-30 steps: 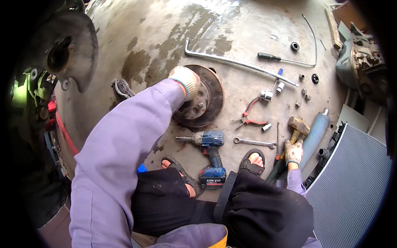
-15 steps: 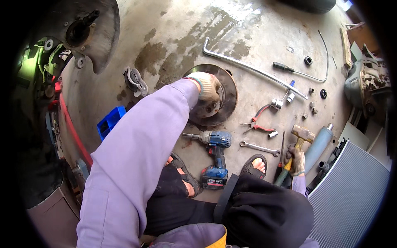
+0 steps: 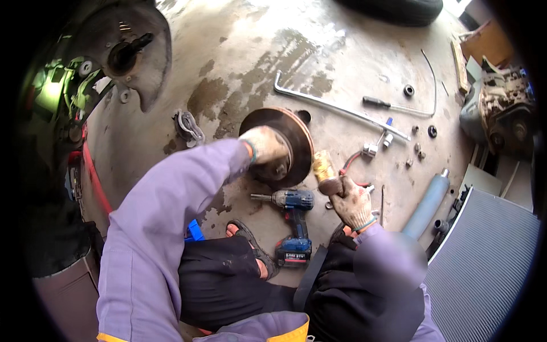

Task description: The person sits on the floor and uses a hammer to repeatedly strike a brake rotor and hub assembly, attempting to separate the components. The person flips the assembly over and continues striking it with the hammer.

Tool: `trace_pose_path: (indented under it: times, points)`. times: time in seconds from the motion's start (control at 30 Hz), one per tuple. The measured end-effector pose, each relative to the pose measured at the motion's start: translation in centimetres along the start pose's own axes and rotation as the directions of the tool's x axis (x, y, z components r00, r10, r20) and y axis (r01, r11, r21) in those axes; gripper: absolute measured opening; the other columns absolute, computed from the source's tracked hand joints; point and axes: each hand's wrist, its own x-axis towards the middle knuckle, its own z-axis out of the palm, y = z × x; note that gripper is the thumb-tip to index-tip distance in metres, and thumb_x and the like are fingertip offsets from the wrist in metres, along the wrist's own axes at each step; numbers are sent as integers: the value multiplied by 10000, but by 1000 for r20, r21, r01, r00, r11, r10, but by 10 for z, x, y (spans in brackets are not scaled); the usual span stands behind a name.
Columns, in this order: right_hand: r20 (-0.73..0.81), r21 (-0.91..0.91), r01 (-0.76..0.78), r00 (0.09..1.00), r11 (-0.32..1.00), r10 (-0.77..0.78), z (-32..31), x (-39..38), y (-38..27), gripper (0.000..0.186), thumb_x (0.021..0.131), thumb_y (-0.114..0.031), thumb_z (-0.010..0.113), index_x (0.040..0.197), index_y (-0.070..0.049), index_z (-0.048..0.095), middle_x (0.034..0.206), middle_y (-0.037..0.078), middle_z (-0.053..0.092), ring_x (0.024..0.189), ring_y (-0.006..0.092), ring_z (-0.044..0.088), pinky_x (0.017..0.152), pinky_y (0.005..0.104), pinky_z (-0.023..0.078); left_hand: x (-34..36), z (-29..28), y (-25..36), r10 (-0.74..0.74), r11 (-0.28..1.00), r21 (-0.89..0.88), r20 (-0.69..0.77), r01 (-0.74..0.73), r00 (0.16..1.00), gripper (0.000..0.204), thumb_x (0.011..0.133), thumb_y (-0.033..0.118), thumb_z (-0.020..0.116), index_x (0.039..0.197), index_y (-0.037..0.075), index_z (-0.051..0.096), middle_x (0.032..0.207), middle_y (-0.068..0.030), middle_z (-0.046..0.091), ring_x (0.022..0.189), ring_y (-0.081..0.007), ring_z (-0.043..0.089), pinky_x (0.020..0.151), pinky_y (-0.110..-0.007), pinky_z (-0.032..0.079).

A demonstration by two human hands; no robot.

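My left hand, in a soiled knit glove, is closed on the hub of a rusty brake disc. The disc stands tilted, with its right rim raised off the concrete floor. Just right of that rim is a hammer, partly blurred, its head close to the disc; whether they touch I cannot tell. Wrapped around the hammer is my gloved right hand. A blue cordless impact wrench lies below the disc, between my feet. Red-handled pliers are partly hidden behind my right hand.
A long bent steel bar lies beyond the disc. To the right are a screwdriver, several sockets, a blue-grey cylinder and a finned radiator. A grey metal part lies left; a tyre stands far off.
The right hand has brought the hammer from the far right to beside the disc. The left hand has tilted the disc up from lying flat and shifted slightly left.
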Motion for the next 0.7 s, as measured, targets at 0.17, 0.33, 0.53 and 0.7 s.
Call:
trace_pose_path:
  times: [0.17, 0.33, 0.53, 0.7]
  points:
    - [-89, 110, 475, 880, 873, -467, -57, 13, -91, 350, 786, -209, 818, 1054, -26, 686, 864, 179, 723, 789, 372, 725, 706, 427, 575, -78, -8, 12, 12, 1000, 8, -44, -11, 999, 353, 843, 387, 613, 1003, 129, 795, 1054, -226, 739, 1006, -384, 713, 916, -460, 552]
    - [267, -289, 329, 930, 899, -255, -54, 38, -74, 289, 867, -224, 761, 1050, -35, 639, 813, 232, 701, 784, 424, 708, 681, 480, 560, -93, 5, 27, 7, 997, -82, -108, -16, 994, 400, 846, 427, 613, 996, 104, 795, 1023, -209, 745, 994, -380, 713, 899, -467, 555]
    - [100, -174, 671, 740, 720, -665, -107, 44, -141, 353, 891, -188, 728, 1217, -55, 700, 1020, 168, 754, 922, 355, 740, 783, 422, 589, -109, -34, 10, -226, 936, -281, -14, 213, 974, 336, 802, 359, 650, 960, 115, 819, 996, -213, 759, 961, -333, 745, 882, -432, 574]
    - [377, -539, 200, 926, 818, 23, -51, 32, -111, 371, 894, -248, 724, 1208, -54, 686, 1012, 223, 737, 938, 389, 729, 773, 491, 567, -118, 43, 6, 145, 951, -239, -215, -196, 966, 370, 799, 361, 659, 1005, 86, 798, 1059, -240, 734, 1000, -401, 713, 906, -461, 555]
